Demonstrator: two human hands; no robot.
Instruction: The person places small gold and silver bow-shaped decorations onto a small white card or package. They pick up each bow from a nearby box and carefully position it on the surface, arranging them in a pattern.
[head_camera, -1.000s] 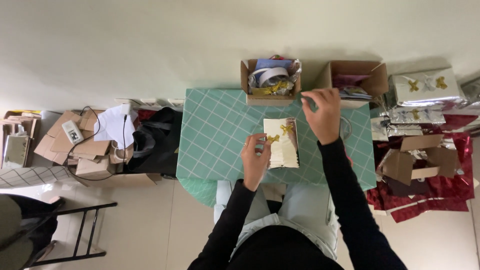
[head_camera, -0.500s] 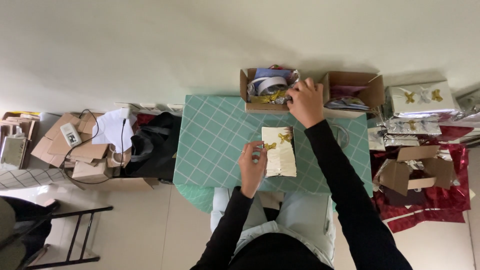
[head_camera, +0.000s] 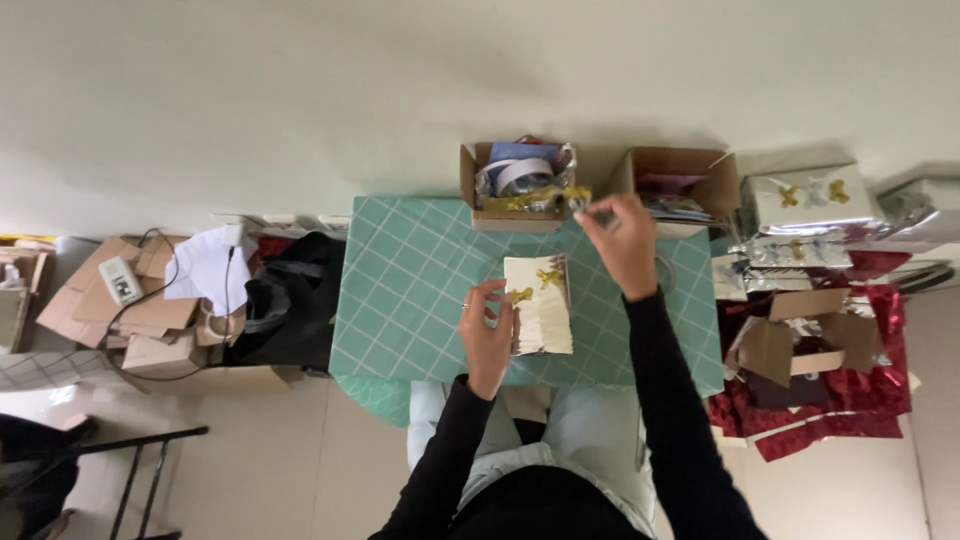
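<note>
A cream wrapped parcel (head_camera: 541, 306) with two small gold bows lies on the green checked table (head_camera: 410, 280). My left hand (head_camera: 487, 333) rests against the parcel's left edge, fingers curled on it. My right hand (head_camera: 622, 236) is raised over the table's far edge, pinching a strip of gold ribbon (head_camera: 545, 199) that runs out of the left cardboard box (head_camera: 512, 187). That box holds rolls of tape and shiny ribbon.
A second open cardboard box (head_camera: 684, 187) stands to the right of the first. Silver wrapped gifts (head_camera: 810, 200) and red foil (head_camera: 850, 400) lie at the right. Flattened cardboard (head_camera: 130, 300) and a black bag (head_camera: 290, 300) sit on the floor at the left.
My right hand went to the left box, then drew back to the right with gold ribbon pinched in it. My left hand stayed on the parcel.
</note>
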